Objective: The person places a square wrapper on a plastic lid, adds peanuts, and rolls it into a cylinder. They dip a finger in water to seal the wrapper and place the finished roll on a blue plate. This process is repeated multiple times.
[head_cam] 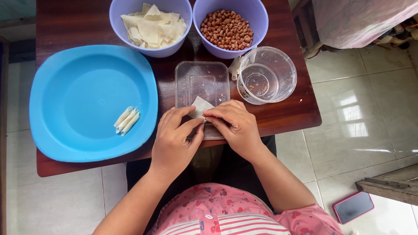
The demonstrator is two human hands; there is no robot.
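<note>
Both hands, left hand (174, 137) and right hand (235, 126), pinched a thin pale square wrapper (201, 105) over a clear rectangular plastic lid (202, 80) beside a blue plastic plate (78, 87).

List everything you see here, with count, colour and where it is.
Plate: one, blue, table's left side.
Rolled wrappers: three, pale, on the plate.
Wrapper bowl: one, lilac, back left, holds pale wrapper squares.
Peanut bowl: one, lilac, back right, holds brown peanuts.
Clear lid: one, transparent, table centre.
Clear tub: one, transparent, right of the lid.
Wrapper: one, pale, on the lid, at the fingertips.
Phone: one, pink-edged, floor, right.
Left hand: on the wrapper.
Right hand: on the wrapper.
</note>
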